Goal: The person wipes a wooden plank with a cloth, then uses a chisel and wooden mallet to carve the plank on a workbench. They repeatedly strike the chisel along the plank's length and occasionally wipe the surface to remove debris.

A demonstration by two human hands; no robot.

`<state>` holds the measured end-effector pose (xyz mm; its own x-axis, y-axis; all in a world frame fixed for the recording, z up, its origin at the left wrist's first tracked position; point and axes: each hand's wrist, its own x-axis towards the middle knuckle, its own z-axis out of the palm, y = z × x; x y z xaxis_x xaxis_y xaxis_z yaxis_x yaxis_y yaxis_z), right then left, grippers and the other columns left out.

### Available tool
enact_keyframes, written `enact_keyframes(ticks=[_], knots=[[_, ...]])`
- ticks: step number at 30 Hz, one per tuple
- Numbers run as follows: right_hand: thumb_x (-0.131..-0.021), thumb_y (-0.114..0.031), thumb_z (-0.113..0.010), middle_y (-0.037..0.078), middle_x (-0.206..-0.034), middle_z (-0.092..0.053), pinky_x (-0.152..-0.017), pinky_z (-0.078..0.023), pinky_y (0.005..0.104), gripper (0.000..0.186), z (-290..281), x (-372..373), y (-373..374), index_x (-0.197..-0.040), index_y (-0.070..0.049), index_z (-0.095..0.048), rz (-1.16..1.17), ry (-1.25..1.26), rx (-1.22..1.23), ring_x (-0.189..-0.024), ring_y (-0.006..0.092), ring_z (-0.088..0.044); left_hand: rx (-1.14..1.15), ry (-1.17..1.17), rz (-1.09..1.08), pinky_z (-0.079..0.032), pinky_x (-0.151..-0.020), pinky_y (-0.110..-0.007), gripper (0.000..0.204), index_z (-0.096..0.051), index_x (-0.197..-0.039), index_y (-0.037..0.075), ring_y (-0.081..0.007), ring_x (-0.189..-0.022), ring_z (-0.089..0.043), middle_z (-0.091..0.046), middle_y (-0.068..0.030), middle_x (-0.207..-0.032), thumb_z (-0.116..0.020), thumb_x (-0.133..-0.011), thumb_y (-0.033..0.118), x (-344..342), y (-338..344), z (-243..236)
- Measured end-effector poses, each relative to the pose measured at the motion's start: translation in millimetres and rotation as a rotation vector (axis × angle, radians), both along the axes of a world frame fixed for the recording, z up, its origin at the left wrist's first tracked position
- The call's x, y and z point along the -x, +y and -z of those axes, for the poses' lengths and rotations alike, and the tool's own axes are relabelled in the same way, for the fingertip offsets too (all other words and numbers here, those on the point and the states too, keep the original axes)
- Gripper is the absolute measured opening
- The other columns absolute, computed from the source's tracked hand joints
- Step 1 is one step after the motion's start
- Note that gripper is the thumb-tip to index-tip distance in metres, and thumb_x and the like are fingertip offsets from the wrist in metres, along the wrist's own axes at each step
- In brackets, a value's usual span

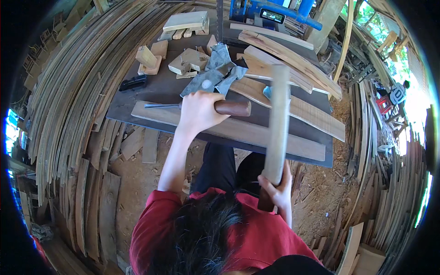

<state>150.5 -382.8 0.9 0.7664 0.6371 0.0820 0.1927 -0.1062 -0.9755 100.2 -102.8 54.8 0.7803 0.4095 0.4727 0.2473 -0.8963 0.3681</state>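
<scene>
My left hand [201,110] is closed around a chisel with a brown wooden handle [233,108], its steel blade pointing left over a long flat board [298,147]. A crumpled grey-blue cloth [219,59] lies just beyond that hand. My right hand [275,188] grips the lower part of a long pale piece of wood [278,119], which stands raised at the right and hides part of the dark worktable [128,105] and the boards behind it.
Wood offcuts [185,20] and small blocks [149,59] sit at the table's back left, near a black object [133,82]. Boards [288,55] lie at the right, a blue machine [275,11] stands behind. Stacked planks [73,105] line both sides; shavings [316,197] cover the floor.
</scene>
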Motion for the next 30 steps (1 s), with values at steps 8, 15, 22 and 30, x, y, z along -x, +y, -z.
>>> enact_keyframes(ticks=[8,15,22,30], knots=[[-0.072,-0.012,-0.073,0.010,-0.084,-0.063,-0.069,-0.050,0.0351,0.050,17.3,6.0,18.0,-0.113,0.000,-0.047,-0.006,0.012,-0.144,-0.075,0.0203,-0.063,-0.075,-0.024,0.018,-0.051,-0.058,-0.037,0.019,-0.067,-0.070,0.018,-0.0253,-0.063,-0.064,-0.063,-0.0053,-0.063,-0.074,-0.060,0.032,9.8,7.7,-0.3],[-0.071,-0.017,-0.074,0.012,-0.083,-0.063,-0.069,-0.049,0.0338,0.047,-4.3,-3.1,22.6,-0.107,0.001,-0.049,-0.045,-0.156,-0.010,-0.076,0.0207,-0.063,-0.059,-0.043,-0.015,-0.051,-0.057,-0.037,0.017,-0.066,-0.069,0.016,-0.0261,-0.062,-0.063,-0.063,-0.0055,-0.062,-0.074,-0.060,0.029,27.3,34.1,-0.5],[-0.073,-0.018,-0.074,0.014,-0.084,-0.064,-0.071,-0.050,0.0339,0.052,-1.6,7.2,48.0,-0.114,0.000,-0.046,-0.177,-0.050,-0.032,-0.078,0.0224,-0.065,-0.052,-0.105,-0.012,-0.049,-0.056,-0.037,0.018,-0.064,-0.065,0.014,-0.0265,-0.062,-0.063,-0.062,-0.0056,-0.061,-0.074,-0.059,0.027,37.4,49.1,1.5],[-0.073,-0.019,-0.074,0.015,-0.082,-0.064,-0.069,-0.050,0.0330,0.046,-16.7,0.7,54.7,-0.105,0.002,-0.049,-0.169,-0.194,0.036,-0.078,0.0228,-0.066,-0.131,-0.206,-0.044,-0.046,-0.051,-0.036,0.019,-0.058,-0.063,0.011,-0.0286,-0.056,-0.059,-0.059,-0.0060,-0.059,-0.073,-0.063,0.022,57.8,63.2,-0.7]])
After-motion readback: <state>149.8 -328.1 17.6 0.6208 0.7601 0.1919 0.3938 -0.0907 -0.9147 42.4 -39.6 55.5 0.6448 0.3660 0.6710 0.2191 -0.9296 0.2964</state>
